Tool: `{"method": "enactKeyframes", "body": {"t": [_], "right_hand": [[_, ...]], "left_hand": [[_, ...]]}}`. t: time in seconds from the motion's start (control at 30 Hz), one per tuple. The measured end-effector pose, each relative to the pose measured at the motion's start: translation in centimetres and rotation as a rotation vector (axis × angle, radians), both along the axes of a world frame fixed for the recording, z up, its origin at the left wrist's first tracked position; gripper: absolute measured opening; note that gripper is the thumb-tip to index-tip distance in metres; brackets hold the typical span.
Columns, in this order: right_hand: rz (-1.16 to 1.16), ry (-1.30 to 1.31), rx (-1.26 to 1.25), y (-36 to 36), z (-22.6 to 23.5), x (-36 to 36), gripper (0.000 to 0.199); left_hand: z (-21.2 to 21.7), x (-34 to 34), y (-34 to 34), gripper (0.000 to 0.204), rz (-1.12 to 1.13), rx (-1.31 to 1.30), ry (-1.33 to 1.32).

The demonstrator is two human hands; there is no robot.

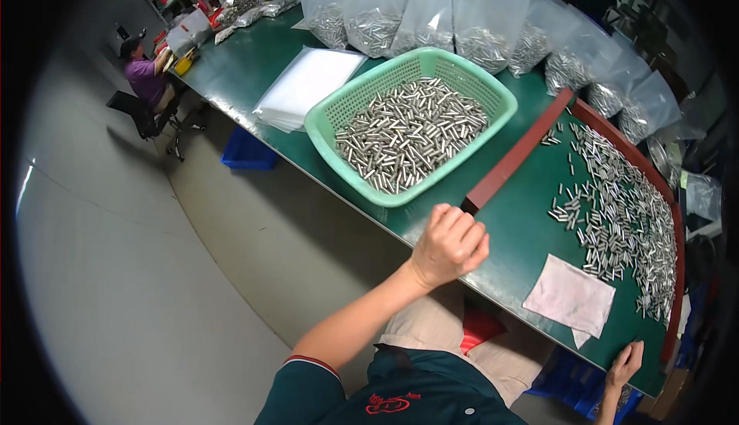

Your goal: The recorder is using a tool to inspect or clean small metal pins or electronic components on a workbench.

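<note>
My left hand (450, 246) is closed in a fist above the table's front edge, by the near end of a red-brown bar (514, 155). What is inside the fist, if anything, is hidden. My right hand (626, 363) is curled closed at the table edge on the lower right, and its contents cannot be made out. Many short metal pins (623, 202) lie loose between the bar and a curved red-brown border (654, 171). A pale pink cloth (571, 296) lies between my hands. Left of the bar, a light green basket (319, 128) holds more pins.
Clear plastic bags (375, 17) with metal pins line the table's far side. A stack of flat plastic bags (308, 82) lies beside the basket. A blue bin (248, 149) stands on the floor. Another person (146, 75) sits at the far left.
</note>
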State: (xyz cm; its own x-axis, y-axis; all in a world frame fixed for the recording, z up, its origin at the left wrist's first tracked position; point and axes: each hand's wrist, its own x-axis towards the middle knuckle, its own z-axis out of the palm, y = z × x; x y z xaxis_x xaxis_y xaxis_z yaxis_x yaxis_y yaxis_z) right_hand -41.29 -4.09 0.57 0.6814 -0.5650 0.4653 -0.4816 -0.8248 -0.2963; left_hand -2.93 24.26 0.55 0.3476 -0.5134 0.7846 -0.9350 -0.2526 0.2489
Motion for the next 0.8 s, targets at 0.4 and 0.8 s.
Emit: {"method": "enactKeyframes", "body": {"t": [0.4,0.8], "right_hand": [[-0.043,0.066,0.041,0.1,-0.3,0.5,0.020],[-0.040,0.049,-0.022,-0.2,-0.3,0.1,0.020]], "left_hand": [[-0.8,1.3,0.0,0.012,-0.018,-0.049,0.093],[-0.3,1.0,-0.2,0.011,-0.018,0.003,0.100]]}}
